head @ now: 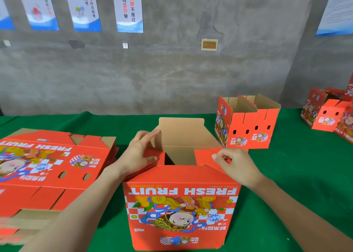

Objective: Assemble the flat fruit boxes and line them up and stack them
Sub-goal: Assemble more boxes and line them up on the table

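Now: red fruit box [181,209] at tabletop [305,166] near edge, long axis left-right, open upward, print inverted | left hand [139,154] pinches left flap [160,158] | right hand [236,166] pinches right flap [205,156]

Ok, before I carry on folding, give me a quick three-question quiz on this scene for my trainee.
1. True or false: the open box shows FRESH FRUIT upside down to the camera.
2. The stack of flat boxes lies: A) on the person's left, B) on the right, C) inside the open box.
3. What do the left hand and right hand each pinch?
Key: 1 true; 2 A; 3 a red top flap each: left flap, right flap.
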`<state>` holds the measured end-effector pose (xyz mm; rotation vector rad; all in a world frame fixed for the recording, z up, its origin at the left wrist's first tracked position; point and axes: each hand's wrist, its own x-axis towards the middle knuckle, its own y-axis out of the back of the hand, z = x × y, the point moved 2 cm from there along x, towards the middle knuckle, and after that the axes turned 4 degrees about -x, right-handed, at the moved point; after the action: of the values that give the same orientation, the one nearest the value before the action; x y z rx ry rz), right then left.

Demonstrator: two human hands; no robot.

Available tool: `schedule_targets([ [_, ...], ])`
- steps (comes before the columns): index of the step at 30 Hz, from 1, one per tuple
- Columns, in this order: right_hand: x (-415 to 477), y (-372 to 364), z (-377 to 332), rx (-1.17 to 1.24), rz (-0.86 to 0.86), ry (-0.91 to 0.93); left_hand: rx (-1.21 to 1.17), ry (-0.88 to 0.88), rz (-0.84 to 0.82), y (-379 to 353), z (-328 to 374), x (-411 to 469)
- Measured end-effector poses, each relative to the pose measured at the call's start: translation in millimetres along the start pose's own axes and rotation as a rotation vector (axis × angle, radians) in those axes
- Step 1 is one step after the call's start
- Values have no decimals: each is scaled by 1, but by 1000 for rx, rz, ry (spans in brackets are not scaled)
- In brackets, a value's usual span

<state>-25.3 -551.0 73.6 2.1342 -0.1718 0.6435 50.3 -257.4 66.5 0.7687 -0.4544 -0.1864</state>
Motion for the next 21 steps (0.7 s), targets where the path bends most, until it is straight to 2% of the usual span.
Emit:
schedule_targets([
  [3, 8, -4, -1, 56, 41, -104, -96, -34, 71, 1, 2, -5],
  [8, 1, -8, 3, 117, 103, -166, 18, -66, 56, 3, 8, -8],
  [11, -1, -6, 1, 101, 114, -102, -48, 6, 80, 4, 9, -7],
  [13, 2, -4, -5, 50, 106, 31, -52, 27, 35, 0, 8, -6],
  [16, 17, -6, -12, 19, -116, 100, 40, 97, -97, -3, 6, -6],
  [19, 34, -13, -14, -57, -435, -6, 94, 137, -142, -2, 5, -4],
  [21, 40, -18, -14, -61, -507, -52, 151, 150, -170, -3, 6, -2],
])
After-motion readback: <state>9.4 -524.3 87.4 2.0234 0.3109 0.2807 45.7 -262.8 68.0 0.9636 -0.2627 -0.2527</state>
